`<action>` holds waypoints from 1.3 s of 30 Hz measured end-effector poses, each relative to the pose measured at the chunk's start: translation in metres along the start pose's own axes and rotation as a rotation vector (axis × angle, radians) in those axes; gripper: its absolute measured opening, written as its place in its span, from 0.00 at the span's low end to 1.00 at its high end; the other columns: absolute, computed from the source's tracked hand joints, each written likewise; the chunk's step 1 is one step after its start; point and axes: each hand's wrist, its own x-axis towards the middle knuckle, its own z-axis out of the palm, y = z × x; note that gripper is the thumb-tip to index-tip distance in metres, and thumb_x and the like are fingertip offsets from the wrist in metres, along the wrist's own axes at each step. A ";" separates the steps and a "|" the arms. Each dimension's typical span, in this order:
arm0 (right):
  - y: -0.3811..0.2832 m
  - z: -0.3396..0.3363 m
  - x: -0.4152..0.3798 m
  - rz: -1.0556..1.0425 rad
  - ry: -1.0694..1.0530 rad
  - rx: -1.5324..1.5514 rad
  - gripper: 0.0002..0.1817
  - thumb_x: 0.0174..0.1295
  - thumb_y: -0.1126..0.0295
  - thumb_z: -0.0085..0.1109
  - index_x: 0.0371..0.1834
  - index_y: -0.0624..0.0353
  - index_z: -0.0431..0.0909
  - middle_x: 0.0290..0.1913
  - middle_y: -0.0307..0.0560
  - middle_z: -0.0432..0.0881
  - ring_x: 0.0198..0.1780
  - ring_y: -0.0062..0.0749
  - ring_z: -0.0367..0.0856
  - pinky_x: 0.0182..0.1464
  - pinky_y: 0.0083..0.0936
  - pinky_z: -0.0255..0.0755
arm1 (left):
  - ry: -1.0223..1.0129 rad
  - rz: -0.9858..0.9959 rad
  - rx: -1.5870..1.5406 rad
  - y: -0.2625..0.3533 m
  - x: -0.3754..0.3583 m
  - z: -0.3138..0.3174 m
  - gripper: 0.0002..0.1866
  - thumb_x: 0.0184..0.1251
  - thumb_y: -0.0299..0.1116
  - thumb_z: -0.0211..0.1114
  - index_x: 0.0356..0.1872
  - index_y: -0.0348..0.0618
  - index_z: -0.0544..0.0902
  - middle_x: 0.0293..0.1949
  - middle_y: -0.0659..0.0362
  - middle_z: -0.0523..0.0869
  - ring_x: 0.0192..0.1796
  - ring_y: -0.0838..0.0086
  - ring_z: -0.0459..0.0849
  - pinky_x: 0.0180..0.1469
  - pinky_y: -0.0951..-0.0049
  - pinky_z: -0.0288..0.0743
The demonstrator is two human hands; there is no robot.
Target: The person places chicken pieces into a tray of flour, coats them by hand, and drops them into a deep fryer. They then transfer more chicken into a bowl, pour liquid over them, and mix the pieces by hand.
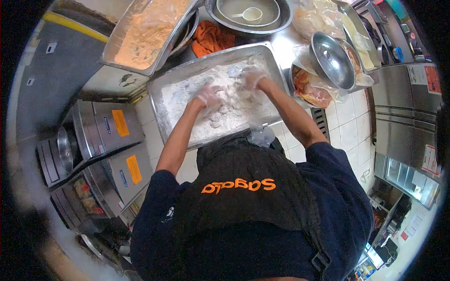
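A large metal tray (155,100) full of white flour (192,124) is in front of my body. My left hand (210,95), in a clear plastic glove, is down in the flour left of the middle. My right hand (253,78), gloved the same way, is in the flour nearer the far right corner. Flour and motion blur smear the fingers of both hands, so their grip does not show. Lumps coated in flour lie around the hands; what is inside the coating cannot be made out.
A second tray (107,55) with orange-tinted flour stands at the upper left, beside an orange cloth (212,38). Behind are a basin (212,14) and a white scoop (253,15). To the right, a steel bowl (333,61) rests by bagged raw meat (311,89).
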 end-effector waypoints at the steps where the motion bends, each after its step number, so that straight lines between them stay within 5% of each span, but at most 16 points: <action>1: 0.002 0.013 -0.010 -0.127 0.169 -0.071 0.46 0.34 0.46 0.66 0.60 0.46 0.59 0.58 0.58 0.63 0.51 0.55 0.69 0.51 0.33 0.67 | 0.068 -0.154 0.022 0.020 -0.032 -0.004 0.49 0.36 0.57 0.67 0.62 0.49 0.57 0.60 0.40 0.58 0.61 0.51 0.60 0.61 0.64 0.56; 2: -0.012 0.016 -0.024 -0.126 0.164 -0.068 0.46 0.34 0.46 0.66 0.60 0.46 0.59 0.58 0.58 0.63 0.51 0.55 0.69 0.51 0.33 0.67 | 0.133 -0.309 0.046 0.035 -0.055 -0.003 0.52 0.34 0.57 0.67 0.63 0.49 0.54 0.61 0.34 0.51 0.62 0.44 0.55 0.62 0.62 0.55; 4: -0.051 0.008 -0.061 0.099 0.203 0.063 0.53 0.36 0.42 0.63 0.66 0.41 0.44 0.63 0.69 0.48 0.55 0.62 0.63 0.57 0.34 0.62 | 0.142 -0.404 0.003 0.042 -0.061 0.023 0.54 0.34 0.55 0.68 0.64 0.50 0.50 0.61 0.33 0.50 0.63 0.44 0.53 0.63 0.61 0.53; 8: -0.112 -0.005 -0.064 0.112 0.034 0.018 0.49 0.46 0.51 0.59 0.67 0.38 0.35 0.60 0.80 0.45 0.52 0.61 0.68 0.52 0.36 0.67 | 0.217 -0.548 -0.128 0.085 -0.068 0.028 0.57 0.37 0.50 0.69 0.65 0.51 0.39 0.61 0.31 0.48 0.63 0.43 0.53 0.64 0.61 0.51; 9: -0.120 -0.001 -0.060 0.139 0.087 0.103 0.45 0.49 0.56 0.57 0.67 0.39 0.37 0.60 0.80 0.46 0.48 0.60 0.70 0.49 0.37 0.69 | 0.373 -0.415 0.013 0.053 -0.042 0.069 0.53 0.40 0.48 0.67 0.65 0.52 0.43 0.61 0.32 0.48 0.63 0.45 0.55 0.63 0.60 0.53; 11: -0.119 0.013 -0.054 0.125 0.204 0.247 0.40 0.50 0.66 0.52 0.66 0.38 0.42 0.60 0.77 0.47 0.39 0.56 0.76 0.38 0.37 0.74 | 0.319 -0.470 -0.078 0.066 -0.052 0.043 0.50 0.41 0.49 0.66 0.65 0.51 0.46 0.62 0.36 0.49 0.62 0.47 0.56 0.63 0.60 0.54; 15: -0.100 0.012 -0.041 0.136 0.135 0.287 0.39 0.49 0.67 0.52 0.65 0.39 0.45 0.61 0.72 0.49 0.40 0.53 0.77 0.38 0.37 0.73 | 0.341 -0.464 -0.260 0.077 -0.068 0.008 0.42 0.43 0.50 0.65 0.61 0.49 0.59 0.63 0.49 0.57 0.61 0.51 0.61 0.62 0.60 0.56; 18: -0.088 -0.005 -0.028 0.127 0.197 0.313 0.35 0.47 0.62 0.56 0.62 0.46 0.56 0.58 0.66 0.61 0.41 0.50 0.77 0.40 0.34 0.73 | 0.310 -0.336 -0.063 0.058 -0.061 0.007 0.40 0.39 0.51 0.67 0.57 0.48 0.65 0.58 0.53 0.66 0.60 0.55 0.63 0.60 0.63 0.61; 21: -0.062 -0.008 -0.007 0.180 0.321 0.482 0.30 0.39 0.54 0.61 0.47 0.60 0.74 0.39 0.61 0.78 0.40 0.40 0.78 0.44 0.29 0.71 | 0.498 -0.308 -0.342 0.006 -0.041 0.029 0.32 0.38 0.42 0.67 0.50 0.45 0.72 0.49 0.50 0.75 0.52 0.61 0.72 0.52 0.67 0.68; 23: -0.066 -0.047 -0.038 0.243 0.226 0.570 0.30 0.39 0.54 0.61 0.46 0.61 0.73 0.40 0.61 0.77 0.41 0.40 0.78 0.44 0.29 0.71 | 0.585 -0.340 -0.527 0.027 -0.064 0.000 0.25 0.38 0.35 0.64 0.44 0.43 0.75 0.38 0.51 0.80 0.37 0.62 0.79 0.43 0.70 0.73; 26: -0.082 -0.082 -0.063 0.284 0.054 0.746 0.30 0.40 0.54 0.61 0.46 0.62 0.73 0.39 0.61 0.77 0.42 0.43 0.77 0.44 0.32 0.70 | 0.739 -0.242 -0.607 0.053 -0.097 -0.024 0.25 0.37 0.36 0.66 0.43 0.42 0.76 0.32 0.53 0.82 0.32 0.63 0.79 0.40 0.71 0.74; 28: -0.103 -0.071 -0.057 0.400 0.320 0.463 0.26 0.44 0.54 0.59 0.44 0.59 0.74 0.39 0.60 0.77 0.43 0.47 0.76 0.46 0.33 0.69 | 0.662 -0.254 -0.535 0.074 -0.086 -0.025 0.24 0.37 0.37 0.66 0.41 0.42 0.77 0.33 0.52 0.82 0.33 0.63 0.79 0.40 0.71 0.74; 30: -0.109 -0.056 -0.044 0.191 0.334 0.386 0.22 0.47 0.54 0.57 0.39 0.61 0.76 0.33 0.63 0.77 0.34 0.50 0.78 0.39 0.35 0.73 | 0.588 -0.256 -0.453 0.058 -0.060 -0.012 0.22 0.38 0.38 0.67 0.40 0.42 0.78 0.33 0.52 0.82 0.34 0.63 0.80 0.40 0.70 0.74; 32: -0.120 -0.079 -0.058 0.269 0.472 0.485 0.19 0.46 0.57 0.58 0.37 0.61 0.77 0.33 0.62 0.78 0.35 0.50 0.78 0.39 0.36 0.72 | 0.711 -0.348 -0.954 0.056 -0.052 -0.015 0.21 0.39 0.40 0.68 0.38 0.42 0.79 0.33 0.51 0.82 0.35 0.63 0.81 0.40 0.68 0.74; 33: -0.115 -0.073 -0.050 0.276 0.484 0.485 0.19 0.46 0.57 0.58 0.37 0.61 0.77 0.33 0.62 0.78 0.35 0.50 0.78 0.39 0.36 0.72 | 0.723 -0.376 -0.581 0.055 -0.058 -0.009 0.21 0.40 0.42 0.67 0.38 0.43 0.79 0.35 0.50 0.82 0.37 0.61 0.81 0.41 0.67 0.74; 39: -0.110 -0.045 -0.046 0.155 0.786 0.481 0.16 0.45 0.59 0.57 0.32 0.60 0.77 0.28 0.59 0.78 0.34 0.48 0.78 0.35 0.35 0.72 | 0.733 -0.320 -0.358 0.060 -0.046 -0.006 0.21 0.39 0.41 0.67 0.36 0.43 0.80 0.33 0.50 0.82 0.35 0.59 0.81 0.39 0.66 0.74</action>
